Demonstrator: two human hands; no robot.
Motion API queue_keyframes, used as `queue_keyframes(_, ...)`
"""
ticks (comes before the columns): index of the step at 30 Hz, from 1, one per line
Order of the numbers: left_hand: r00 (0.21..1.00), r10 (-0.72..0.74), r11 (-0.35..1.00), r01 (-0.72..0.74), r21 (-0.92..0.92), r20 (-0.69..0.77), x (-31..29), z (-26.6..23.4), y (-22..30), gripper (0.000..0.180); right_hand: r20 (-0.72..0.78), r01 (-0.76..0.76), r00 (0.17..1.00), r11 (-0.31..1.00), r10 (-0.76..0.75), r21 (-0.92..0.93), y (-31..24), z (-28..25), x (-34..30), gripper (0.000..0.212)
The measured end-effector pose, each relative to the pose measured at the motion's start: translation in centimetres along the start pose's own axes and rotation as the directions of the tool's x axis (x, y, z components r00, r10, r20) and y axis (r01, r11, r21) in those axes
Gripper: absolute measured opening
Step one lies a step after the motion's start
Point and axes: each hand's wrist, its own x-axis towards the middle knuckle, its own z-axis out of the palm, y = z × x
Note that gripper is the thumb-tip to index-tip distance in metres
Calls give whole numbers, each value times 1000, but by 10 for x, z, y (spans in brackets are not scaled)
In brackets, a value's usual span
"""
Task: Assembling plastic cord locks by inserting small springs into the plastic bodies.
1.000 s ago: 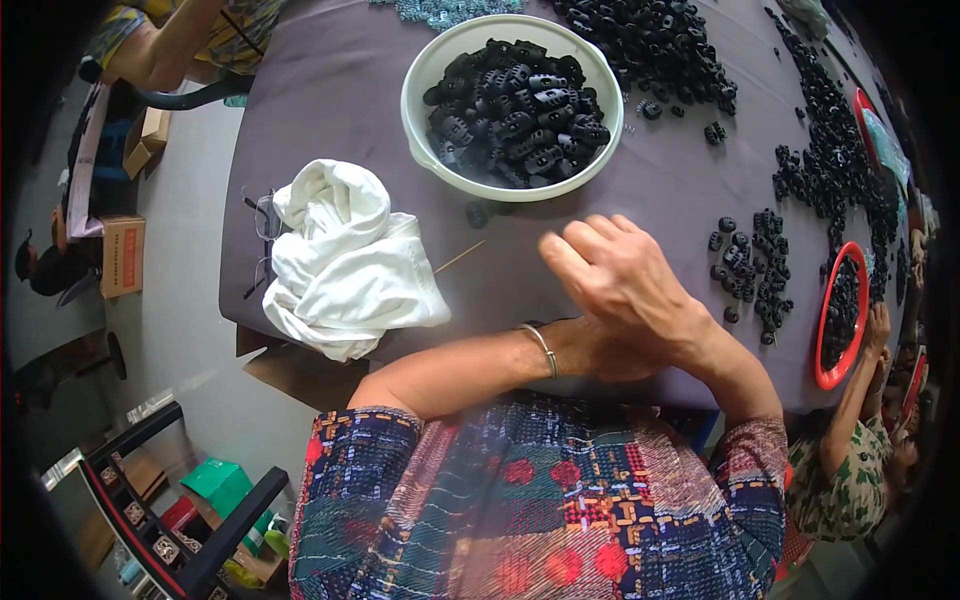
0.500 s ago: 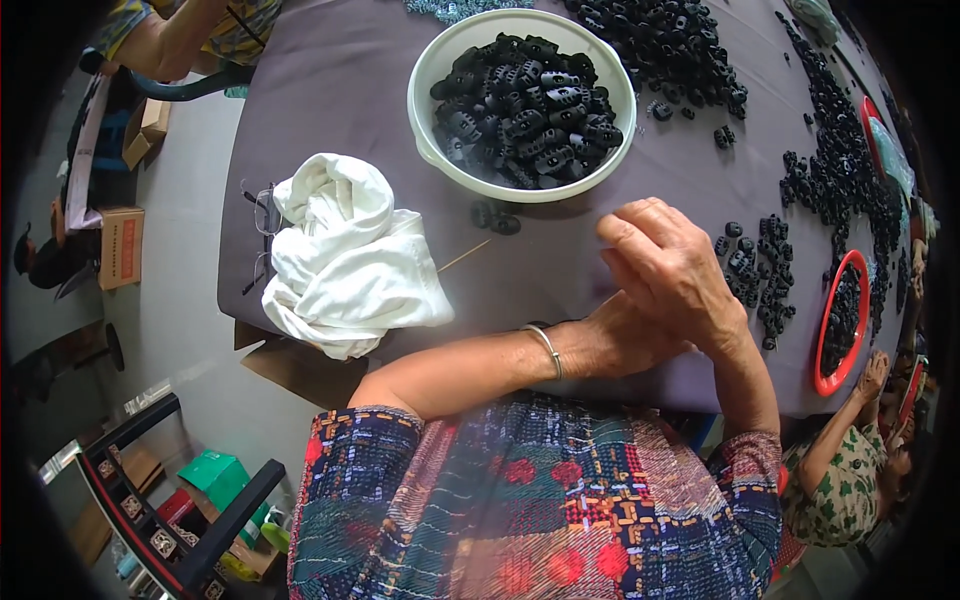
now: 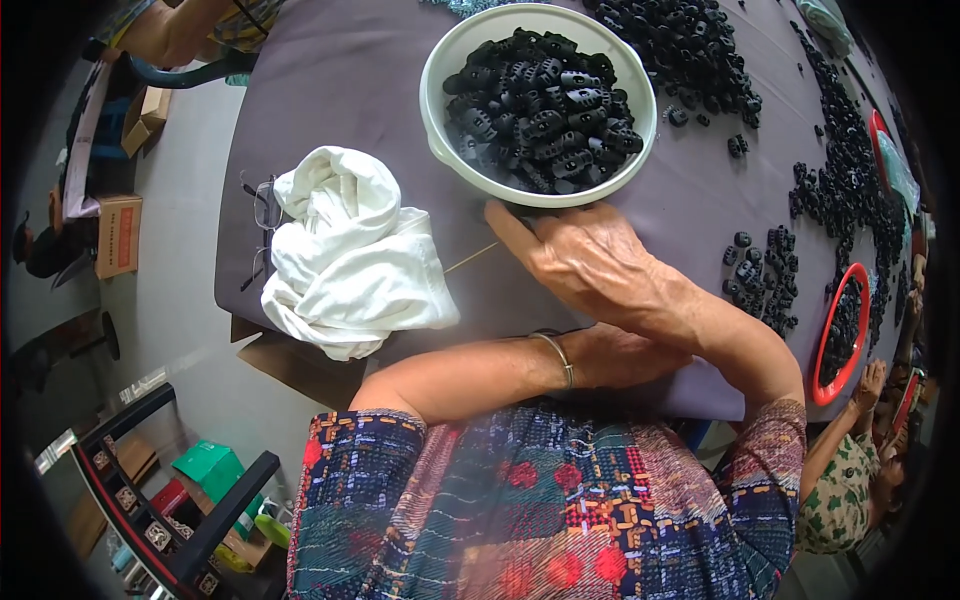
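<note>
Two hands: right hand [image 3: 590,265] spread flat beside bowl [image 3: 440,140]; left hand [image 3: 625,355] hidden beneath, grip untellable.
Advice: draw black pieces [image 3: 540,110] from near rim, steadying bowl.

Grey floor [image 3: 185,300], cardboard box [image 3: 118,235], black chair [image 3: 170,520] behind.

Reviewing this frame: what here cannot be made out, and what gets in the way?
- Left hand, head view: mostly covered by the right forearm, so what it holds is hidden.
- Right hand, head view: fingertips reach the white bowl; whether they pinch a black part cannot be told.
- Black plastic parts: too small to tell their kind.
- Red tray: bent and cut by the fisheye rim.
- Glasses: partly under the white cloth.
</note>
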Motion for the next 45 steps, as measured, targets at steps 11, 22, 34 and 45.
queue_keyframes(11, 979, 28, 993, -4, 119, -200, 16, 9, 9, 32, 270, -183, 952, 974, 142, 134, 9, -29, -51, 23)
queue_keyframes(22, 968, 155, 918, -68, 391, -196, 18, 9, 4, 27, 49, 41, 998, 998, -43, 44, 19, 3, -18, 26)
queue_keyframes(34, 998, 53, 890, -67, 451, 45, 18, 1, 5, 21, -58, 170, 984, 985, -168, 34, 24, 11, -21, 21)
queue_keyframes(45, 983, 117, 876, -36, 481, -140, 12, 17, -6, 32, 6, -4, 1000, 999, 3, 47, 14, 1, -32, 14)
